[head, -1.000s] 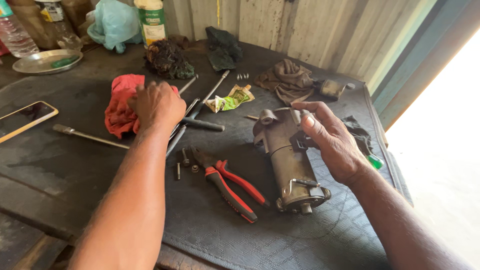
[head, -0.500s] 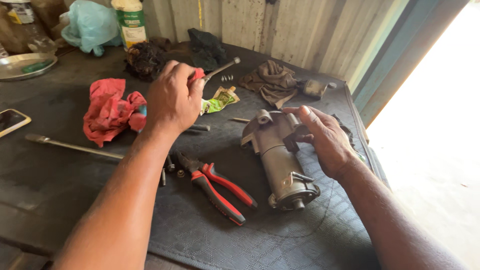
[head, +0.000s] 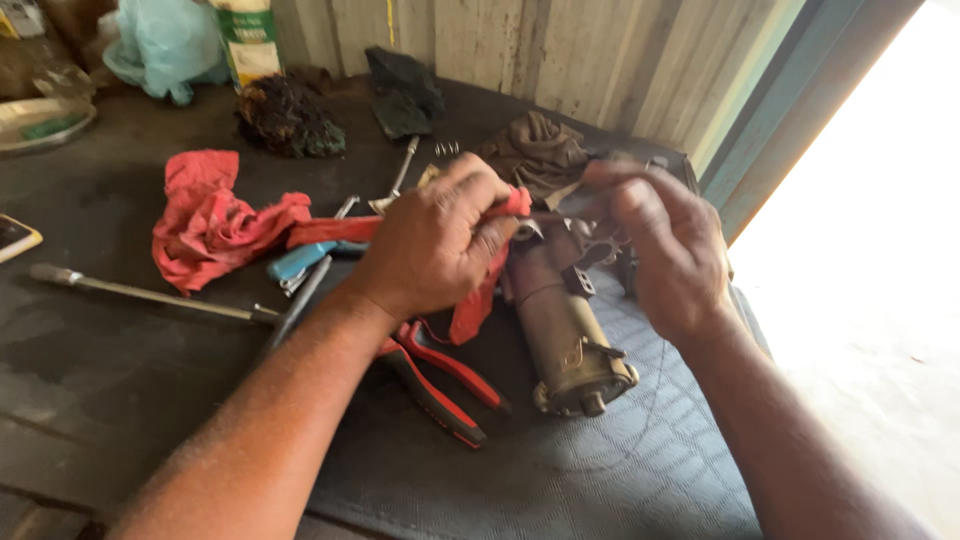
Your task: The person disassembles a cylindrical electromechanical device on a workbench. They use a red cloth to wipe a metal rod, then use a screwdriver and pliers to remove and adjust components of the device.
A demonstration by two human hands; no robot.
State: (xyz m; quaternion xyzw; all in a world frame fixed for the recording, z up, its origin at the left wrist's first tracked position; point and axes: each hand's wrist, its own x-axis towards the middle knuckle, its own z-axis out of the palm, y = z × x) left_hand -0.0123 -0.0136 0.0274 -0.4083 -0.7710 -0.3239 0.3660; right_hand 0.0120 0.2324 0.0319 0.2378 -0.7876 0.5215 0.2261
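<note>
I see a corrugated metal wall at twelve o'clock and bright daylight at three o'clock. Below it lies the dark counter (head: pixel 120 400), covered at five o'clock by a grey patterned mat (head: pixel 620 470). On that mat, near the centre, rests the starter motor (head: pixel 562 325), a dull brass-coloured cylinder with its shaft end pointing toward six o'clock. At nine o'clock a red rag (head: pixel 205 222) lies crumpled, one strip of it trailing toward the centre. My left hand (head: pixel 435 245) is curled tight around a red-handled tool, seemingly a screwdriver (head: pixel 512 204), held just above the motor's far end. My right hand (head: pixel 665 245) sits at two o'clock, fingers bent and pinching the tool's thin shaft, though blur hides the exact grip. Red-handled pliers (head: pixel 440 380) lie just under my left wrist at six o'clock. A long steel bar (head: pixel 140 290) stretches across at nine o'clock. A blue-handled tool (head: pixel 300 262) sits beside the rag. A brown cloth (head: pixel 535 150) is bunched at one o'clock.
</note>
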